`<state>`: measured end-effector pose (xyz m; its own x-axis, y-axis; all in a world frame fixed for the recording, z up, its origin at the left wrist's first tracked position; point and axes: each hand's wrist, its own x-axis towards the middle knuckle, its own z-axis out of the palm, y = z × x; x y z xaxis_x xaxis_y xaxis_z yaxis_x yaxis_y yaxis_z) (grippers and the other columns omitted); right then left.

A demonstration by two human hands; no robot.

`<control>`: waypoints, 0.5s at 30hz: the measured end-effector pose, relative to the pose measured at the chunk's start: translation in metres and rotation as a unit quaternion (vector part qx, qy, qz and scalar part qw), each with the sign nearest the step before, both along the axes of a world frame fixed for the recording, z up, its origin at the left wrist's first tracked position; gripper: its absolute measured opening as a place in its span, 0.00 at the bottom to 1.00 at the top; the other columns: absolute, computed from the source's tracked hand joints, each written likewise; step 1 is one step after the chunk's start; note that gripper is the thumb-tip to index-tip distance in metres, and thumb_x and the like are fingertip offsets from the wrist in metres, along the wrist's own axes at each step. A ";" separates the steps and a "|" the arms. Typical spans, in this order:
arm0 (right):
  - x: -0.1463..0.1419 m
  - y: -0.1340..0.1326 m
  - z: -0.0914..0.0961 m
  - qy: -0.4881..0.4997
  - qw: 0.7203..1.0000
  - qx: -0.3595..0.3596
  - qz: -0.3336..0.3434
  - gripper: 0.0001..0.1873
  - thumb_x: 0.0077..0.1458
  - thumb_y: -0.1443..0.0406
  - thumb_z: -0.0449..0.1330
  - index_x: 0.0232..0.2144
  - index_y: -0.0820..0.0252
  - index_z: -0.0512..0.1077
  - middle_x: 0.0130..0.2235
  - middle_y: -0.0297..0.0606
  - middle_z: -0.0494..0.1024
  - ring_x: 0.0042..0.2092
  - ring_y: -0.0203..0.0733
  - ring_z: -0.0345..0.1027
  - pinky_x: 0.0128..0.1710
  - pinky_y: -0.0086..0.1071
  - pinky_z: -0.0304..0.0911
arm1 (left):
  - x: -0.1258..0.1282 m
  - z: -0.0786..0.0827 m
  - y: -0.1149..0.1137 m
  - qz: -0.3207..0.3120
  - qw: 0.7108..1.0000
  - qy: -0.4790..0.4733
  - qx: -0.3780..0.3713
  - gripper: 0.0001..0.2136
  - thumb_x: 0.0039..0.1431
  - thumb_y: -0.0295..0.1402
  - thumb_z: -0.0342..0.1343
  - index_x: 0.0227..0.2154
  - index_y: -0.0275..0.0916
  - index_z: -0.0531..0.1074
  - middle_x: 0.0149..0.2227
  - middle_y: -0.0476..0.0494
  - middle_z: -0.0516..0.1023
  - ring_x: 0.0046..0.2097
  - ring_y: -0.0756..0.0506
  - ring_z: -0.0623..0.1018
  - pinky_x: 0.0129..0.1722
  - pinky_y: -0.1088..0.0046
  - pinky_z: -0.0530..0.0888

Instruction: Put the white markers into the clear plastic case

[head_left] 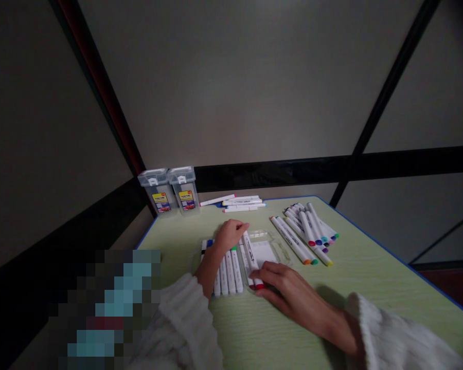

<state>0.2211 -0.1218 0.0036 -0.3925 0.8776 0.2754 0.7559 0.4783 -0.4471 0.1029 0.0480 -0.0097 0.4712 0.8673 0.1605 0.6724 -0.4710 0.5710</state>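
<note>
A white marker with a red end [250, 252] slants over an open clear plastic case [283, 248]. At its far end, the closed fingers of my left hand [230, 235] grip it. My right hand [289, 288] pinches its red near end between thumb and fingers. Beneath it, another marker lies in the case, partly covered. Left of these, a row of white markers [230, 272] sits side by side in the case's other half, with black, blue and green ends showing. My left wrist and hand hide part of that row.
On the table [239, 334], a loose pile of white markers [312, 226] with coloured ends lies at the right. Several more markers [243, 202] lie along the back. Two clear lidded boxes [165, 187] with yellow labels stand at the back left, close to the wall.
</note>
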 end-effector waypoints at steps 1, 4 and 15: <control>0.000 0.000 0.000 0.009 1.000 0.005 0.000 0.10 0.57 0.64 0.50 0.40 0.59 0.68 0.35 0.39 0.70 0.38 0.41 0.65 0.37 0.33 0.61 | 0.000 0.000 0.000 0.001 1.000 0.003 0.002 0.20 0.53 0.44 0.42 0.20 0.34 0.71 0.17 0.51 0.64 0.22 0.53 0.62 0.22 0.78 0.55; 0.000 0.000 0.001 0.024 1.000 0.009 0.001 0.10 0.56 0.65 0.51 0.40 0.58 0.68 0.36 0.39 0.70 0.38 0.41 0.64 0.38 0.33 0.60 | 0.000 0.001 -0.001 -0.001 1.000 0.011 0.010 0.21 0.54 0.45 0.42 0.19 0.35 0.71 0.17 0.51 0.64 0.23 0.52 0.62 0.23 0.77 0.55; 0.001 0.003 0.003 -0.051 0.998 0.011 0.025 0.07 0.54 0.65 0.54 0.36 0.57 0.70 0.35 0.38 0.71 0.38 0.41 0.64 0.39 0.35 0.57 | 0.000 -0.003 0.004 -0.031 0.999 -0.011 -0.017 0.19 0.50 0.45 0.47 0.19 0.34 0.73 0.17 0.49 0.69 0.26 0.50 0.67 0.25 0.78 0.59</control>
<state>0.2225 -0.1185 0.0067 -0.4621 0.8509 0.2498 0.7723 0.5246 -0.3583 0.1027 0.0516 -0.0128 0.5204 0.8420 0.1424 0.6302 -0.4912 0.6013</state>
